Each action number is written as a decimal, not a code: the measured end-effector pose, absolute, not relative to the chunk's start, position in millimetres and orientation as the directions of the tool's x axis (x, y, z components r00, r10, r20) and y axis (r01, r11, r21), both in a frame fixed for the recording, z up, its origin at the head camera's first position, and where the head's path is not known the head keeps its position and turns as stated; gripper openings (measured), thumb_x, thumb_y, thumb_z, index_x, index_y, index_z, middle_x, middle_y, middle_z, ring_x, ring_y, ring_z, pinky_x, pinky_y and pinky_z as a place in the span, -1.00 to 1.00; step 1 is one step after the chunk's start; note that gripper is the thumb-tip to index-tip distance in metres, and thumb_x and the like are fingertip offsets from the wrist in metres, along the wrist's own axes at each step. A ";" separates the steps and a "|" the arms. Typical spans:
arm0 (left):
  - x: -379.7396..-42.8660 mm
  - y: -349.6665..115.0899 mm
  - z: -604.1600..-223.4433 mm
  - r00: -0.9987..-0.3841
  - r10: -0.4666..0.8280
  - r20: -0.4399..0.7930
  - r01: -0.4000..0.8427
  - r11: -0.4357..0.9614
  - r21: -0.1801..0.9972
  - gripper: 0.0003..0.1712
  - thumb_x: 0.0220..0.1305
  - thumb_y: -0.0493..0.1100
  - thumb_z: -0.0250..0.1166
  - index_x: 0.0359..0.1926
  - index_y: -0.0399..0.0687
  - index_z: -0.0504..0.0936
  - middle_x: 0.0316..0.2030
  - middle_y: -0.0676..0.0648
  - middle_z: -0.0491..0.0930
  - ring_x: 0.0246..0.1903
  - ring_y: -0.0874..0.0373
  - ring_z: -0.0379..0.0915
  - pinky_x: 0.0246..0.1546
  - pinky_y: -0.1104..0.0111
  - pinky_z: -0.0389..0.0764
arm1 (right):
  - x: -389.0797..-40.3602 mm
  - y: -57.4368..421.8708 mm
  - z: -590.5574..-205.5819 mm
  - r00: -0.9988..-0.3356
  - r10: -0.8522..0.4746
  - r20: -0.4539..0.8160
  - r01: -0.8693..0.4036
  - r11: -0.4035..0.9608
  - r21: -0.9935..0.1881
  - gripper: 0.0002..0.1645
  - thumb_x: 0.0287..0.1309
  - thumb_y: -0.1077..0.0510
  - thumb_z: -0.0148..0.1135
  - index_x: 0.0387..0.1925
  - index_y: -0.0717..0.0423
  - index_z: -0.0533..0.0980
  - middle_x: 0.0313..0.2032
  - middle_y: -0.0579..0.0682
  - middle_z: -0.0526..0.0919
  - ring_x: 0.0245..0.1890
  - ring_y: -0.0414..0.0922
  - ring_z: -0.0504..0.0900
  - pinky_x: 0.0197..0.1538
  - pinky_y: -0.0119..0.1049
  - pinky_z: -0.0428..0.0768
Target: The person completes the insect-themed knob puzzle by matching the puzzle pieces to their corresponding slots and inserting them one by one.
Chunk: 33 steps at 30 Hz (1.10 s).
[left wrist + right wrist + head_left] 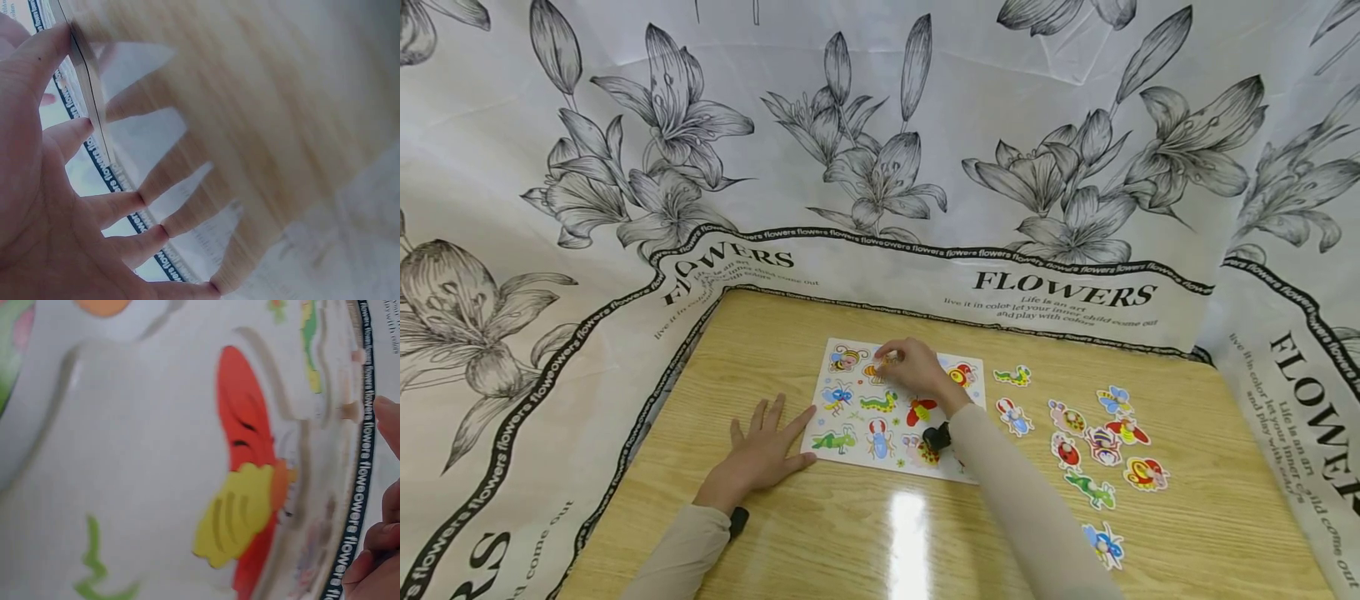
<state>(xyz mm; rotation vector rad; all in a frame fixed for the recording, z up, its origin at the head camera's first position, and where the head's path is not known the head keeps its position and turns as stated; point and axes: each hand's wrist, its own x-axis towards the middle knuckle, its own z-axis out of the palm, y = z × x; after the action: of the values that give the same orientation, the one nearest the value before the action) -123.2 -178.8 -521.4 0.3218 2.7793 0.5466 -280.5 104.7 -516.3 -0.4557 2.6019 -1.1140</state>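
Screened-off tabletop booth, bldg. type indeterminate: wood-grain table [820, 542] beneath L hand [763, 450] & R hand [917, 371]; white lily-print drapes [880, 183], lettered "FLOWERS", beyond both hands, also L of L hand & R of R hand.

Board [859, 454]: white, multicoloured insect prints. Loose grasshopper [1092, 489]: green. Bench [805, 533]: yellow-brown, wood-grained. Cloth [955, 100]: whitish, black line-drawn lilies, black lettering. Sleeve [1022, 492]: plain beige.
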 end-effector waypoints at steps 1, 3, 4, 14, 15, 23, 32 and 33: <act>-123.3 -178.5 -521.8 -0.933 0.271 -0.237 0.161 0.903 0.399 -0.13 0.35 0.28 0.24 0.57 0.28 0.13 0.54 -0.36 -0.17 0.47 -0.43 -0.35 0.16 -0.55 -0.25 | -279.6 105.7 -513.8 -0.915 -0.386 -0.117 -0.180 0.649 -0.739 -0.74 0.23 0.03 0.42 -0.04 -0.13 0.71 -0.28 0.04 0.44 -0.29 -0.02 0.32 -0.27 -0.13 0.26; -123.4 -178.2 -522.2 -0.933 0.272 -0.236 0.163 0.903 0.396 -0.13 0.35 0.28 0.23 0.57 0.29 0.13 0.54 -0.36 -0.17 0.47 -0.43 -0.35 0.16 -0.55 -0.24 | -277.6 107.4 -507.5 -0.914 -0.397 -0.083 -0.208 0.635 -0.744 -0.73 0.24 0.06 0.41 -0.02 -0.07 0.71 -0.29 0.04 0.46 -0.30 -0.02 0.33 -0.30 -0.15 0.27; -123.6 -178.1 -522.7 -0.933 0.271 -0.238 0.163 0.905 0.394 -0.13 0.35 0.29 0.23 0.57 0.29 0.13 0.54 -0.35 -0.18 0.47 -0.43 -0.36 0.16 -0.55 -0.24 | -276.3 108.4 -504.3 -0.913 -0.402 -0.065 -0.225 0.631 -0.743 -0.72 0.25 0.07 0.40 -0.01 -0.04 0.71 -0.30 0.04 0.45 -0.31 -0.02 0.32 -0.32 -0.17 0.27; -124.3 -179.5 -524.9 -0.928 0.269 -0.259 0.155 0.909 0.387 -0.12 0.36 0.32 0.21 0.58 0.32 0.09 0.55 -0.33 -0.22 0.48 -0.42 -0.38 0.17 -0.54 -0.27 | -252.9 123.0 -471.2 -0.907 -0.415 0.069 -0.332 0.607 -0.722 -0.71 0.26 0.14 0.39 0.01 0.06 0.70 -0.32 0.01 0.45 -0.39 -0.05 0.36 -0.42 -0.21 0.34; -124.1 -179.6 -524.8 -0.926 0.268 -0.266 0.152 0.910 0.385 -0.12 0.36 0.32 0.20 0.58 0.33 0.08 0.55 -0.32 -0.24 0.48 -0.41 -0.39 0.17 -0.54 -0.28 | -249.6 124.9 -467.7 -0.906 -0.416 0.079 -0.340 0.603 -0.721 -0.71 0.26 0.14 0.39 0.01 0.06 0.70 -0.31 0.01 0.48 -0.38 -0.05 0.37 -0.41 -0.21 0.33; -123.2 -179.3 -523.7 -0.926 0.275 -0.259 0.156 0.903 0.401 -0.11 0.35 0.32 0.21 0.58 0.31 0.10 0.55 -0.34 -0.22 0.47 -0.43 -0.37 0.16 -0.55 -0.28 | -226.7 145.5 -445.7 -0.913 -0.381 0.146 -0.363 0.593 -0.719 -0.73 0.24 0.13 0.40 -0.02 0.02 0.70 -0.29 -0.05 0.56 -0.32 -0.06 0.38 -0.34 -0.16 0.31; -123.0 -179.1 -524.7 -0.928 0.277 -0.250 0.162 0.902 0.401 -0.13 0.36 0.32 0.20 0.58 0.30 0.11 0.55 -0.34 -0.21 0.47 -0.44 -0.38 0.16 -0.55 -0.29 | -207.8 172.3 -439.9 -0.910 -0.354 0.215 -0.396 0.594 -0.700 -0.74 0.19 0.13 0.45 -0.06 -0.01 0.71 -0.37 -0.08 0.48 -0.37 -0.07 0.34 -0.35 -0.17 0.32; -122.9 -178.9 -524.4 -0.928 0.279 -0.246 0.165 0.901 0.401 -0.13 0.36 0.32 0.20 0.57 0.29 0.12 0.54 -0.35 -0.21 0.47 -0.45 -0.37 0.16 -0.55 -0.28 | -205.5 175.3 -439.0 -0.911 -0.349 0.219 -0.395 0.593 -0.701 -0.74 0.19 0.12 0.45 -0.06 -0.02 0.71 -0.38 -0.07 0.48 -0.38 -0.07 0.34 -0.36 -0.17 0.33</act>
<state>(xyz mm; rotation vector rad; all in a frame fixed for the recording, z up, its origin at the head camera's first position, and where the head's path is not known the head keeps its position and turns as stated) -122.9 -178.9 -524.4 0.3308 2.7668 0.5454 -205.5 175.3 -439.0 -0.6678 2.8556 -1.2797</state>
